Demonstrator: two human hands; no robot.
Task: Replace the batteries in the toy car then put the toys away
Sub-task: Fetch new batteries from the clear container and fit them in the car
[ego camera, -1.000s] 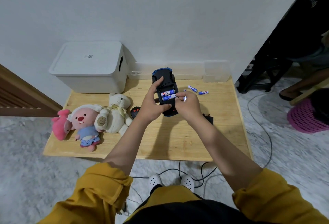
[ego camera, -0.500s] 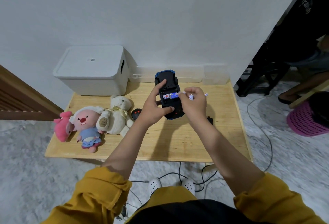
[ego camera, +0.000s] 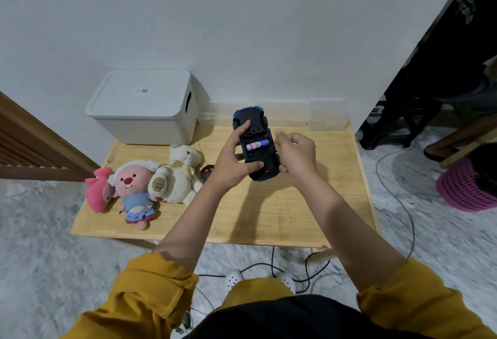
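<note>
While the wooden table (ego camera: 269, 217) lies below, the left hand (ego camera: 231, 161) grips the upturned toy car (ego camera: 256, 145), one battery (ego camera: 257, 145) in its bay; the right hand (ego camera: 295, 155) curls beside it, contents hidden.

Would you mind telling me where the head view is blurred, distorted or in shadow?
In the head view, the right hand is slightly motion-blurred; the arms cast dark shadows on the table; the wide lens bends the frame edges; the battery label in the toy car stays sharp.

Upturned toy car (ego camera: 256, 145) holds one battery (ego camera: 257, 145).
</note>
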